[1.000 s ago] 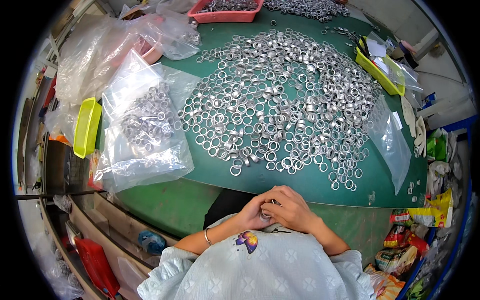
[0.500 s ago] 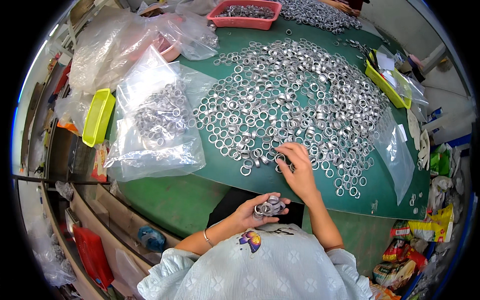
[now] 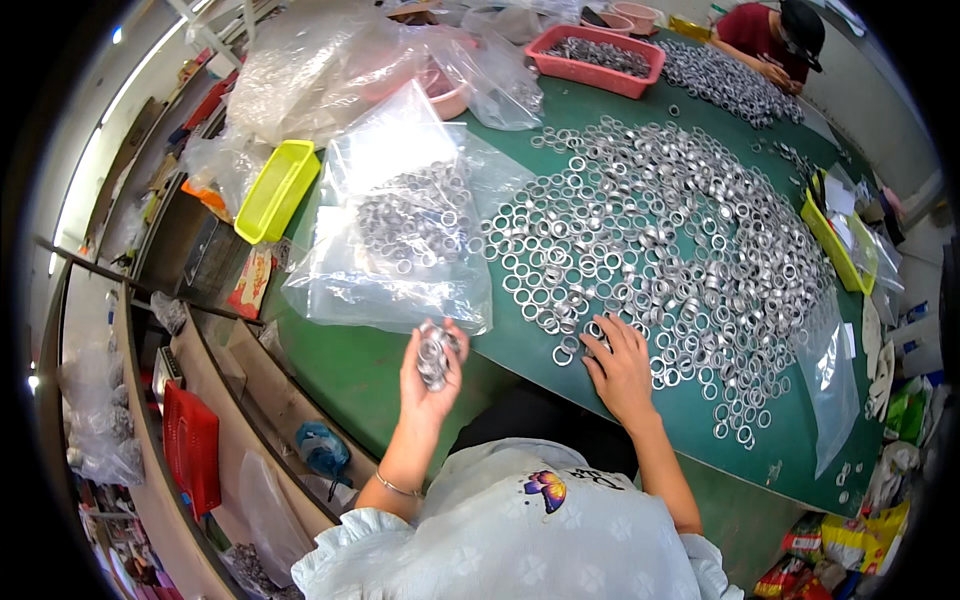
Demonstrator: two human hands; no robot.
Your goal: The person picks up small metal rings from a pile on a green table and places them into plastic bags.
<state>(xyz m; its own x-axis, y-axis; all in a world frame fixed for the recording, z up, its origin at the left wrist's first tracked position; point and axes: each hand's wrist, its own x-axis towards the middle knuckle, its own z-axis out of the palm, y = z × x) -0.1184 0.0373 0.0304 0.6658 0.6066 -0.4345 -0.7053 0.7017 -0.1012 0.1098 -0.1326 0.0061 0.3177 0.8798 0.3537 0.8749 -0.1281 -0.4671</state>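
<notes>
A clump of silver metal rings (image 3: 433, 358) sits in my left hand (image 3: 424, 385), its fingers curled round them. That hand is raised just in front of the near edge of a clear plastic bag (image 3: 335, 270) with many similar rings inside. Over on the table, my right hand (image 3: 622, 370) rests palm down at the near side of a wide spread of loose rings (image 3: 690, 235). Its fingers are stretched and apart, the fingertips touching rings. One ring shows between thumb and forefinger; whether it is gripped I cannot tell.
The green table (image 3: 535, 365) also bears a red tray (image 3: 595, 72) of dark metal pieces and a yellow-green basket (image 3: 838, 238). An empty yellow-green bin (image 3: 277, 190) stands left of the bag. Across the table a co-worker (image 3: 765, 45) handles another ring pile.
My left hand has moved away from my body, left and up to the bag, with the rings. My right hand has slid slightly left along the pile's near side. The view has shifted.
</notes>
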